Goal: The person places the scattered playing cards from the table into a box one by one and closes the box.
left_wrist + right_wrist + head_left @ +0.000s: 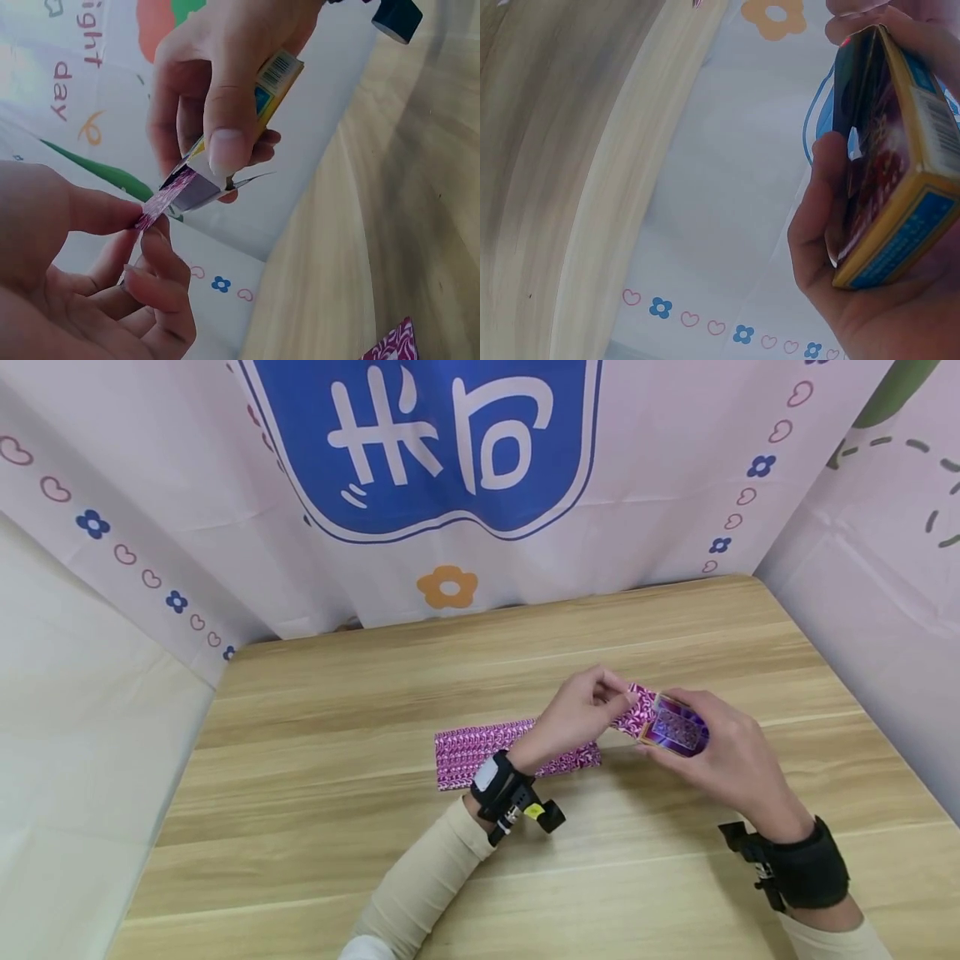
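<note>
My right hand [731, 756] grips a small card box [678, 728] with a purple face and gold edges. Blue and yellow trim and a barcode show on the box [885, 195] in the right wrist view. Out of its open end sticks a card [636, 714] with a magenta and white swirl pattern. With thumb and fingertips my left hand [573, 710] pinches the outer end of this card [161, 202]; its inner end is hidden in the box. Under my left wrist lies a row of overlapping magenta cards [476, 756], partly covered by the hand.
The wood-grain table [315, 827] ends at the back against a white cloth [637, 535] with a blue emblem, flowers and hearts. More pale cloth [90, 718] hangs along the left side. Black camera straps [810, 864] sit on both wrists.
</note>
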`<state>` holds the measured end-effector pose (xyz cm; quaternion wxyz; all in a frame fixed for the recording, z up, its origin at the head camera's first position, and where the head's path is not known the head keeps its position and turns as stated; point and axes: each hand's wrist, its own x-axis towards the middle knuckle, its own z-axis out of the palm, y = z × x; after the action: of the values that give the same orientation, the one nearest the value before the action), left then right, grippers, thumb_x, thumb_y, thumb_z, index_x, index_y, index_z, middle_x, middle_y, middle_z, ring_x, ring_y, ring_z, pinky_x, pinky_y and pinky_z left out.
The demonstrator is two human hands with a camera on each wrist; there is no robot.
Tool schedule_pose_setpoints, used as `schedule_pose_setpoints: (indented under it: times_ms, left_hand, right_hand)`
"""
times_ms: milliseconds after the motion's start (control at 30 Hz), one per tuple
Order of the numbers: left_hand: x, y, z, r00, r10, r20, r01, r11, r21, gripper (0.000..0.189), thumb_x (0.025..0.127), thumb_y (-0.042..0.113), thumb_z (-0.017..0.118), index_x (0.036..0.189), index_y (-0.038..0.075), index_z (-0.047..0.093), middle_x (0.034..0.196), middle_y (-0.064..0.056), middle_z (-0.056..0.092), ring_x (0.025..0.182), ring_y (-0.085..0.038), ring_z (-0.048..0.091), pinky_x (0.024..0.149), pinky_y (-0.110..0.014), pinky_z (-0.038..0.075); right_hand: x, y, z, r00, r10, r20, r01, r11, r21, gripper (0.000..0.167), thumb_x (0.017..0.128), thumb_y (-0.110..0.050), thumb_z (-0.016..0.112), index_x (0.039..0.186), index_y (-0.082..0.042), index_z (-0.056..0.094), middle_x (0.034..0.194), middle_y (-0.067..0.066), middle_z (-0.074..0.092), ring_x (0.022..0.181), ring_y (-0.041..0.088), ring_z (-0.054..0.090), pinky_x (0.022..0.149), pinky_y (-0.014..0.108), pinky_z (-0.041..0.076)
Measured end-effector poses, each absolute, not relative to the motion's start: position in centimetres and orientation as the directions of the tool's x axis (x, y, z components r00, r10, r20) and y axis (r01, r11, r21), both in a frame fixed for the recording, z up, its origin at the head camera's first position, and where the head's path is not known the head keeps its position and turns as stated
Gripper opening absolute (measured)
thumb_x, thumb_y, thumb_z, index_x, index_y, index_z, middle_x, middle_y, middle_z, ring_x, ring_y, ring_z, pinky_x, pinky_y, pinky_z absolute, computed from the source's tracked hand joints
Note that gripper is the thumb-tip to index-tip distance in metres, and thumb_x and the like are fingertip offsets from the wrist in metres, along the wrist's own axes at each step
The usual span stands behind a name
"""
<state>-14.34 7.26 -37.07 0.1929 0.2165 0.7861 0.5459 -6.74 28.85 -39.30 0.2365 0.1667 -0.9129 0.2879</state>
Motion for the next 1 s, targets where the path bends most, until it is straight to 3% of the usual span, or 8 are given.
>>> schedule_pose_setpoints:
  times_ms: [267,400,600,700,800,1000]
  left_hand:
    - [-15.2,6.6,-37.2,-0.778,0.601,-0.183,-0.074,0.202,0.977,0.013,0.103,0.024,0.069,0.112,0.016,0.074,0.091,0.003,0.072,0.083,-0.01,0.065,0.08,-0.03,0.049]
    - [-15.4,6.8,-37.6,-0.744,0.631,-0.218,-0.091,0.228,0.97,0.012,0.099,0.026,0.075,0.108,0.018,0.076,0.093,0.005,0.075,0.088,-0.013,0.067,0.087,-0.036,0.053]
    - [-15.1,7.3,-38.0,-0.725,0.651,-0.226,-0.081,0.245,0.966,0.01,0.096,0.025,0.078,0.103,0.018,0.078,0.099,0.006,0.075,0.105,-0.032,0.07,0.102,-0.056,0.054]
    - [-15.0,7.4,-38.1,-0.724,0.654,-0.221,-0.08,0.238,0.968,0.009,0.097,0.024,0.077,0.103,0.017,0.077,0.097,0.006,0.074,0.099,-0.029,0.07,0.099,-0.054,0.055]
    - [-15.1,7.4,-38.2,-0.723,0.653,-0.225,-0.089,0.235,0.968,0.01,0.096,0.023,0.078,0.104,0.016,0.077,0.095,0.006,0.074,0.092,-0.019,0.068,0.091,-0.044,0.056]
    - [-15.2,7.5,-38.4,-0.723,0.652,-0.231,-0.099,0.233,0.967,0.014,0.096,0.019,0.078,0.102,0.008,0.073,0.087,0.006,0.069,0.084,-0.018,0.062,0.076,-0.03,0.049]
  right_hand:
    - [-6.7,28.7,-39.3,-0.832,-0.158,0.531,-0.45,0.752,-0.481,0.076,0.059,-0.013,0.1,0.126,0.003,0.067,0.112,0.022,0.075,0.089,0.034,0.074,0.079,-0.003,0.039]
    - [-6.6,28.6,-39.3,-0.839,-0.18,0.513,-0.461,0.737,-0.494,0.078,0.06,-0.015,0.1,0.129,0.001,0.067,0.115,0.021,0.075,0.092,0.035,0.074,0.081,-0.003,0.04]
    - [-6.6,28.5,-39.4,-0.836,-0.178,0.518,-0.465,0.732,-0.498,0.078,0.06,-0.016,0.101,0.128,-0.001,0.068,0.113,0.019,0.076,0.091,0.033,0.074,0.08,-0.003,0.042]
    - [-6.6,28.5,-39.4,-0.833,-0.177,0.524,-0.467,0.733,-0.494,0.078,0.06,-0.018,0.101,0.128,-0.002,0.068,0.113,0.018,0.076,0.091,0.033,0.075,0.08,-0.002,0.042]
    - [-6.6,28.5,-39.4,-0.831,-0.182,0.525,-0.471,0.732,-0.492,0.078,0.06,-0.018,0.101,0.128,-0.002,0.068,0.114,0.018,0.076,0.091,0.034,0.075,0.081,-0.002,0.042]
    - [-6.6,28.6,-39.4,-0.834,-0.192,0.517,-0.471,0.734,-0.489,0.078,0.061,-0.019,0.101,0.129,-0.002,0.067,0.113,0.018,0.076,0.091,0.033,0.075,0.081,-0.003,0.042]
